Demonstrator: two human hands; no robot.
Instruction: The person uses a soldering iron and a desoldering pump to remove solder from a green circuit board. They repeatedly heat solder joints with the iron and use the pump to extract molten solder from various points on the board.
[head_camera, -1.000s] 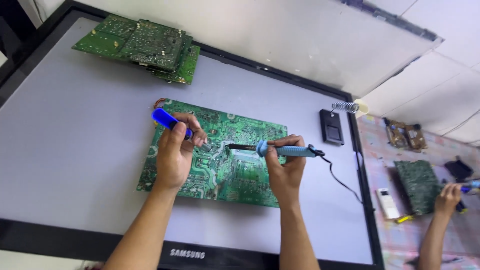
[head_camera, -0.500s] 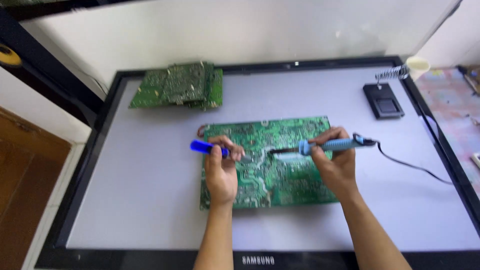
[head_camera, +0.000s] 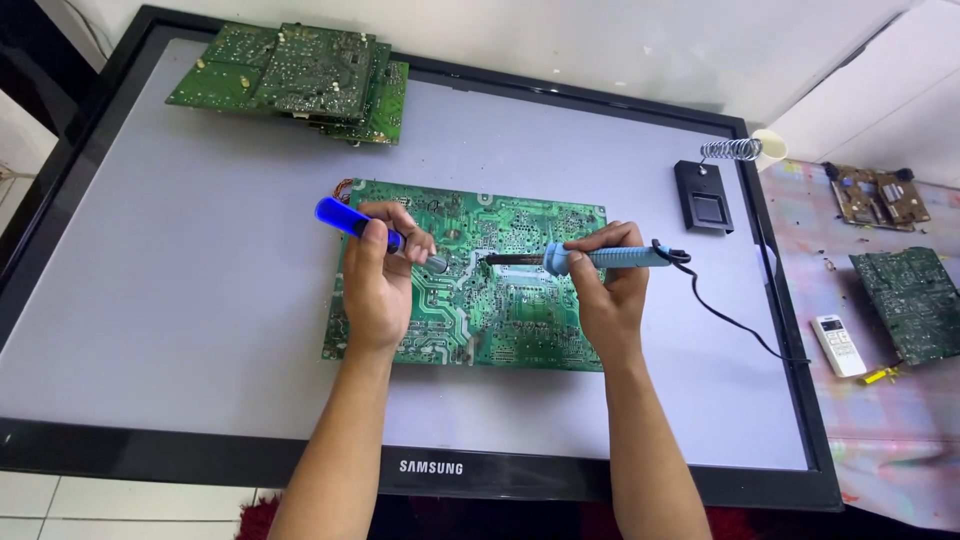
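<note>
A green circuit board lies solder side up on a flat television screen. My left hand grips a blue desoldering pump, with its tip down on the board near the middle. My right hand holds a light blue soldering iron. The iron's dark tip points left and meets the board close to the pump tip. A black cord runs from the iron off to the right.
A stack of green circuit boards sits at the screen's far left corner. A black iron stand with a wire coil rests at the right. On the table to the right lie more boards and a white remote.
The view has swung and shifted across the three frames. Both hands stay on the board with pump and iron tips near the same spot. Another person's hand at the right is out of view.
</note>
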